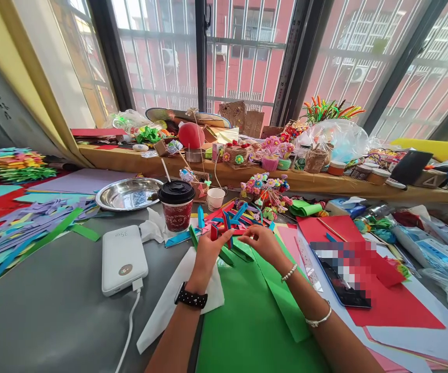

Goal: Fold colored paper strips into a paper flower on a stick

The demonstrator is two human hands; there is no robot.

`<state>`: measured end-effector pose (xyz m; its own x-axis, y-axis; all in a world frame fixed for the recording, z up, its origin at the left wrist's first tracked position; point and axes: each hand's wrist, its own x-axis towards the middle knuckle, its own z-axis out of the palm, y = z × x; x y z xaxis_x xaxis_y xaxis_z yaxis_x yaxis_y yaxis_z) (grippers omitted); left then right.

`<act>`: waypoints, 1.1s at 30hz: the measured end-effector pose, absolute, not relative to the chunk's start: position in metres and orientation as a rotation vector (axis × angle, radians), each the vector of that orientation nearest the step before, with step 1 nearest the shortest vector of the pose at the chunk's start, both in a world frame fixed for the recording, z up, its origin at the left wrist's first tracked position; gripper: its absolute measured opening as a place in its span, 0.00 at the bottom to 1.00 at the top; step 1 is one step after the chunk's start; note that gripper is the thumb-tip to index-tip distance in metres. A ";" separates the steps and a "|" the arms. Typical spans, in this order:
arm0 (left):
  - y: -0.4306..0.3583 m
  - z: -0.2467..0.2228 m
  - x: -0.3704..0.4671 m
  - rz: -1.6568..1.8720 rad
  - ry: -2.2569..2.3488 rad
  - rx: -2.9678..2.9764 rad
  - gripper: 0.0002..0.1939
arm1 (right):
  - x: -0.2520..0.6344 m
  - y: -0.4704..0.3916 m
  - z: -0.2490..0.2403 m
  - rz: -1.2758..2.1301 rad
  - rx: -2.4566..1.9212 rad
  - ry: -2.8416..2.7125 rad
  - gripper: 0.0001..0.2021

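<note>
My left hand point(207, 259), wearing a black dotted watch band, is closed on a red and blue folded paper piece point(227, 228) that stands up from its fingertips. Just to the right, my right hand point(263, 242) has its thumb and fingers pinched together close to that piece. Whatever those fingertips hold is too small to make out. Folded green paper strips point(241, 253) lie beneath the hands, and several red, blue and pink folded strips point(203, 216) are heaped behind them. Both forearms reach over a large green paper sheet point(255, 321).
Left stand a lidded drink cup point(177, 212), a metal plate point(109, 199) and a white power bank point(125, 261) with a cable. Cut paper strips point(33, 228) cover the far left. At right lie red sheets point(399, 305) and a phone point(335, 277). Craft flowers point(266, 189) stand behind.
</note>
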<state>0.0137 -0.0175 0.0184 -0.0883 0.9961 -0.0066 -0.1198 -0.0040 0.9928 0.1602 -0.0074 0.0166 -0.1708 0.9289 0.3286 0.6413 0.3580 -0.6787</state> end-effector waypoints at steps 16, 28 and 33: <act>-0.020 0.020 0.015 1.259 0.687 0.884 0.21 | 0.157 -0.027 0.049 0.878 -1.131 -1.544 0.13; -0.021 0.019 0.020 1.214 0.618 0.853 0.22 | 0.149 -0.031 0.051 0.864 -1.149 -1.581 0.15; -0.021 0.019 0.020 1.187 0.614 0.881 0.22 | 0.147 -0.032 0.049 0.732 -1.195 -1.617 0.12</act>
<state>0.0201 -0.0214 0.0194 0.2817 0.9588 0.0371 -0.5239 0.1213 0.8431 0.1473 -0.0320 0.0487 -0.0592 0.9377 0.3424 0.3615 0.3399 -0.8682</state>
